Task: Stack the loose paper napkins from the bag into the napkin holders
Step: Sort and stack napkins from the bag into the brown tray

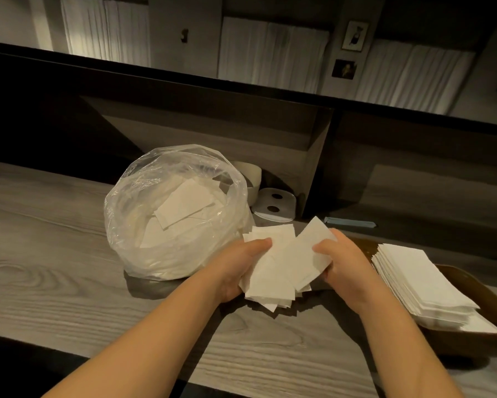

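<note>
Head cam: both hands sit mid-frame over the wooden counter point(55, 242). Left hand point(238, 265) and right hand point(342, 262) each grip one side of a messy bunch of napkins point(281, 262), thumbs on top. The clear bag point(132, 214) with more napkins sits center-left. A neat stack point(419, 280) fills the brown holder point(482, 300) at right.

We grip a bunch of napkins point(273, 271) in our left hand point(241, 268) and right hand point(342, 262). The bag point(172, 214) sits behind; a filled holder point(482, 294) lies at the worktop's point(69, 254) right edge.
</note>
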Motion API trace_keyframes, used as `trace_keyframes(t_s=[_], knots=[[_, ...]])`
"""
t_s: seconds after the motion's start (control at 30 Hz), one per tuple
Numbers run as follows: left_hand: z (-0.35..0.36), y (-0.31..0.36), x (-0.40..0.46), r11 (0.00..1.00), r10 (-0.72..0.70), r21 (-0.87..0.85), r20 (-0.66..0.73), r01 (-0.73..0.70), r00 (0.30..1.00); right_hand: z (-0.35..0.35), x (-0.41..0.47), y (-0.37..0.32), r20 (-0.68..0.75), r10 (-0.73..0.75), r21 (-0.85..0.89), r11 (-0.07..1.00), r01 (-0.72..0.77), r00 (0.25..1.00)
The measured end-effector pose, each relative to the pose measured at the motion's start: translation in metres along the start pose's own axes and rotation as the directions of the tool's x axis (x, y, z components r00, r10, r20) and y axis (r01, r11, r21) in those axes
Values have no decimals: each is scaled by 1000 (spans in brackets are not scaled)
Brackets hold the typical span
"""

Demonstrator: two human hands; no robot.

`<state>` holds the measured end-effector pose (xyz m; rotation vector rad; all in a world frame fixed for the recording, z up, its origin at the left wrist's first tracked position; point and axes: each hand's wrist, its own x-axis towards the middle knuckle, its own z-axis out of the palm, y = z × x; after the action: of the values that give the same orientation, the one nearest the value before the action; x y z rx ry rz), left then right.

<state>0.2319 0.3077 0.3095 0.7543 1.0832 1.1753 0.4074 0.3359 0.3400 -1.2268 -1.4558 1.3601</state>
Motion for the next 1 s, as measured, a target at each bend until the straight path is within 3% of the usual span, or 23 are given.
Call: trace_keyframes(t_s=[0.13, 0.27, 0.3, 0.47, 0.6, 0.67, 0.73, 0.8, 0.87, 0.93, 1.0], knots=[[-1, -2, 3, 999, 41, -8, -34, -41, 999, -7, -8, -8, 18, -128, -3, 992, 128, 992], [-2, -4, 2, 998, 59, 22, 19, -60, 998, -13, -14, -13, 116, -186, 278, 949, 148, 976], [-2, -4, 2, 998, 56, 19, 26, -57, 998, -11, -15, -13, 133, -181, 254, 957, 143, 974], [1, 1, 1, 996, -10, -83, 61, 15, 998, 12, -4, 2, 22, -188, -200, 961, 188, 982], [0, -3, -3, 986, 100, 120, 130, -116, 986, 16, 4, 11, -52, -333, -373, 881, 291, 942], [-2, -4, -1, 968, 115, 206, 143, -144, 983, 11, 8, 13, -49, -226, -245, 947, 208, 973], [-3, -2, 0, 950, 106, 273, 169, -150, 980, 9, 8, 14, 58, -93, -172, 980, 102, 994], [-7, 1, 1, 936, 70, 326, 197, -133, 978, 8, 8, 16, 90, -99, -186, 976, 114, 991], [-12, 3, 3, 940, 86, 309, 189, -142, 978, 7, 9, 17, 8, -179, -103, 979, 178, 984], [-14, 3, 4, 932, 227, 269, 88, -242, 970, 3, 10, 18, -85, -237, 3, 971, 238, 968], [-13, 0, 7, 867, 431, 297, -46, -400, 901, 0, 11, 20, -117, -258, 52, 963, 265, 959]])
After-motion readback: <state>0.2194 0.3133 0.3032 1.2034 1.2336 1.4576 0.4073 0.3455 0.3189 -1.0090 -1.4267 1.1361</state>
